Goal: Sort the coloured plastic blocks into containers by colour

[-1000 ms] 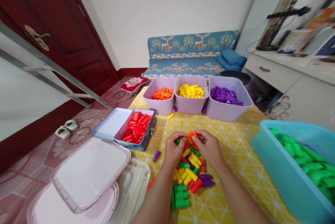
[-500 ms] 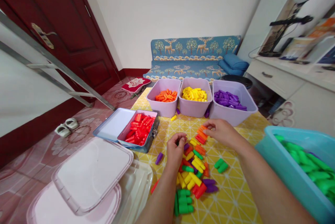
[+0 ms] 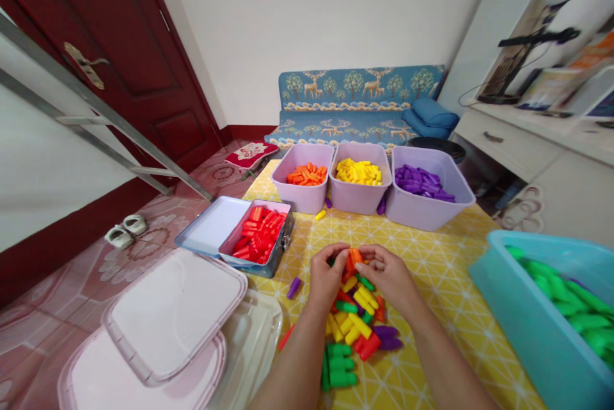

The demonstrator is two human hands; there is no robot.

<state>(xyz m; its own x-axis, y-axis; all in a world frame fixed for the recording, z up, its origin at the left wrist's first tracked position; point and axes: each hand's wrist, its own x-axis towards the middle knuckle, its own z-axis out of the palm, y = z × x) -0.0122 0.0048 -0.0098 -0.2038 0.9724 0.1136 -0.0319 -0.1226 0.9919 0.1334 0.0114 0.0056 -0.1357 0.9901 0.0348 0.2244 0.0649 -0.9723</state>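
Observation:
My left hand [image 3: 327, 272] and my right hand [image 3: 387, 272] meet over the far end of a mixed pile. Between their fingertips are orange bullet-shaped plastic blocks [image 3: 355, 256], gripped from both sides; the fingers partly hide them. A bit of green shows by my left fingers. Below lie yellow blocks [image 3: 365, 298], joined green blocks [image 3: 340, 366], a red block [image 3: 369, 347] and purple blocks [image 3: 387, 337]. One purple block [image 3: 294, 288] lies apart, left of my left hand.
Lilac bins hold orange [image 3: 307, 174], yellow [image 3: 359, 172] and purple blocks [image 3: 422, 181]. A hinged tin [image 3: 281, 256] holds red ones. The turquoise tub [image 3: 508, 295] at right holds green ones. White lids [image 3: 177, 314] are stacked at left on the yellow tablecloth [image 3: 446, 269].
My right hand has come left and nearer, meeting my left hand at the orange blocks. The loose green blocks on the right are no longer visible where my right wrist now is.

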